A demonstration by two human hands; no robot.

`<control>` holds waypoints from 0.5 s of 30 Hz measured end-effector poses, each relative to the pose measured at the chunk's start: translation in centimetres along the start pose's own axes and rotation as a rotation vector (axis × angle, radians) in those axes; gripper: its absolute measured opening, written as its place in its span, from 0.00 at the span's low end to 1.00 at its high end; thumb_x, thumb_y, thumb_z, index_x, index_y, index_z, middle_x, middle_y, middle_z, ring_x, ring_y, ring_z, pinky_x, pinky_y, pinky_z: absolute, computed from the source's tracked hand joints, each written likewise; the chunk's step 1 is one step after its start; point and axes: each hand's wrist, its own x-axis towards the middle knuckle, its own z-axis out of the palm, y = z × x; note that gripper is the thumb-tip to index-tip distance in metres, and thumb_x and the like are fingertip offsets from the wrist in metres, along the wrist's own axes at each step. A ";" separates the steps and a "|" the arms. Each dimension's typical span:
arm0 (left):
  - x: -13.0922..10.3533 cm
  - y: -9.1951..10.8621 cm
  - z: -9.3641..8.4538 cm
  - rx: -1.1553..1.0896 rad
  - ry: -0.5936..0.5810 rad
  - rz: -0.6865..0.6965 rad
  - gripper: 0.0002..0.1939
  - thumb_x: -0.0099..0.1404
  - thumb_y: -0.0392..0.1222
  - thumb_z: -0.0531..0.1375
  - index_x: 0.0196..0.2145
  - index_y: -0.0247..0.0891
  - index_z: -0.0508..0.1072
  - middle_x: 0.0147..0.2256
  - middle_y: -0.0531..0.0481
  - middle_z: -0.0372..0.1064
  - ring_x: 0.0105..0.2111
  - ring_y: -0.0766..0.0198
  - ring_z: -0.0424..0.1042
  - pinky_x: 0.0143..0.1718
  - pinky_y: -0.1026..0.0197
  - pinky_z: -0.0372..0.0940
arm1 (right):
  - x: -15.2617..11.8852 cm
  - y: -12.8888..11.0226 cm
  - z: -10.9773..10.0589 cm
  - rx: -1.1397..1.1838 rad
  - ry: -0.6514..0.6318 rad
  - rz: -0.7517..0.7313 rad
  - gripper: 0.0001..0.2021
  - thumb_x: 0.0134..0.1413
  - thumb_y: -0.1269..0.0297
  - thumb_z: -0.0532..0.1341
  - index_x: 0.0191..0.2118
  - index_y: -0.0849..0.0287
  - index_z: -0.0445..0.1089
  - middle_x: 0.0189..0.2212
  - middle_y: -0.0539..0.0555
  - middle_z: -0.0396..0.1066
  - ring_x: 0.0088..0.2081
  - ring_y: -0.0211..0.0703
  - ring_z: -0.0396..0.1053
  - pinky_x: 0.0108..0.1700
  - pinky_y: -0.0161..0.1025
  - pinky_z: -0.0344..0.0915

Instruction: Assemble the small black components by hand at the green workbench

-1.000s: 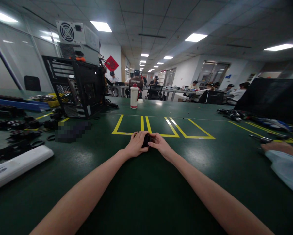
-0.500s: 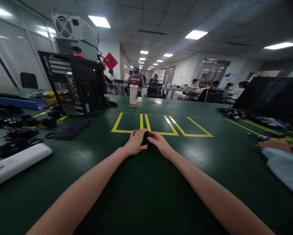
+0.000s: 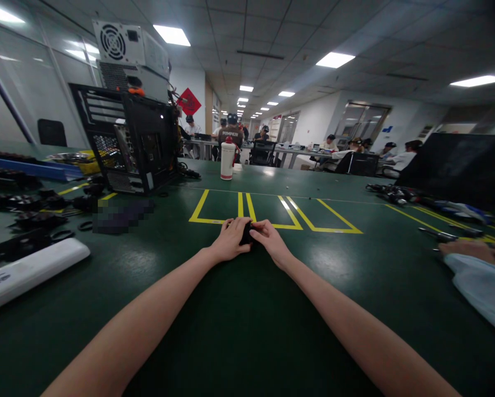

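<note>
A small black object is on the green table, mostly covered by my fingers; its exact kind cannot be made out. My left hand wraps over it from the left, fingers on top and thumb at the near side. From the right, my right hand pinches at its edge with thumb and forefinger. Just beyond both hands lie yellow tape outlines on the tabletop.
A black computer case with power supplies on top stands at the left back. A white bottle is beyond the tape. Black parts and a long white object lie left. A co-worker's sleeve is at right.
The view has shifted very slightly. Both hands stay around the black object, with hardly any visible movement of the fingers.
</note>
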 end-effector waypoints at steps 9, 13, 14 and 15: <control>0.0 -0.2 0.1 0.012 0.000 0.000 0.29 0.51 0.40 0.57 0.49 0.40 0.50 0.47 0.46 0.55 0.49 0.56 0.55 0.52 0.50 0.44 | -0.1 0.3 -0.6 0.088 -0.129 0.045 0.17 0.37 0.68 0.63 0.37 0.55 0.60 0.40 0.50 0.64 0.45 0.40 0.63 0.50 0.43 0.56; 0.0 -0.1 0.0 -0.002 -0.015 -0.011 0.28 0.51 0.40 0.57 0.49 0.41 0.50 0.46 0.47 0.55 0.49 0.55 0.55 0.52 0.50 0.44 | -0.4 0.3 -0.8 0.052 -0.121 0.066 0.18 0.36 0.70 0.63 0.36 0.56 0.58 0.40 0.50 0.63 0.43 0.41 0.64 0.48 0.44 0.59; 0.0 -0.1 0.0 -0.005 -0.017 -0.012 0.28 0.52 0.40 0.56 0.49 0.41 0.50 0.46 0.47 0.55 0.49 0.55 0.55 0.52 0.49 0.44 | -0.4 0.4 -0.8 0.036 -0.112 0.055 0.18 0.36 0.70 0.63 0.36 0.56 0.58 0.40 0.50 0.63 0.43 0.41 0.63 0.48 0.44 0.58; 0.1 0.0 0.0 -0.006 -0.017 -0.012 0.28 0.52 0.40 0.56 0.50 0.41 0.50 0.46 0.47 0.55 0.49 0.55 0.55 0.52 0.49 0.44 | -0.3 0.4 -0.8 0.017 -0.102 0.039 0.17 0.36 0.70 0.63 0.36 0.56 0.58 0.40 0.50 0.64 0.44 0.41 0.63 0.49 0.44 0.58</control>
